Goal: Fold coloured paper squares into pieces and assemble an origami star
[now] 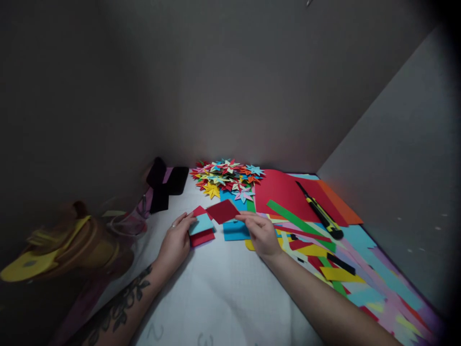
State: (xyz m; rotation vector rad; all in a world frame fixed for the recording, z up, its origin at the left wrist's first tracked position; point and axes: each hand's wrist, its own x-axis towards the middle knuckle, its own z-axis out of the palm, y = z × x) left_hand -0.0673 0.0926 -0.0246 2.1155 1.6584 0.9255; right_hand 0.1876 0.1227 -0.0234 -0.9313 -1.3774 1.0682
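Note:
My left hand point(175, 240) is closed on a few small paper squares; a light blue paper square point(202, 224) lies on top, with red paper point(202, 237) showing under it. In my right hand point(262, 235) a dark red paper square point(222, 212) is pinched at its right corner, held above the table just right of the other squares. Beneath it lies a blue paper sheet point(236, 233). Behind both hands sits a heap of folded paper stars point(226, 178) in many colours.
On the right, a yellow and black utility knife point(322, 214) rests on red paper sheets point(279, 192). Many coloured paper strips point(334, 274) cover the table's right side. Black pieces point(176, 181) lie at the back left, near a brown and yellow object point(72, 245). Grey walls enclose the table.

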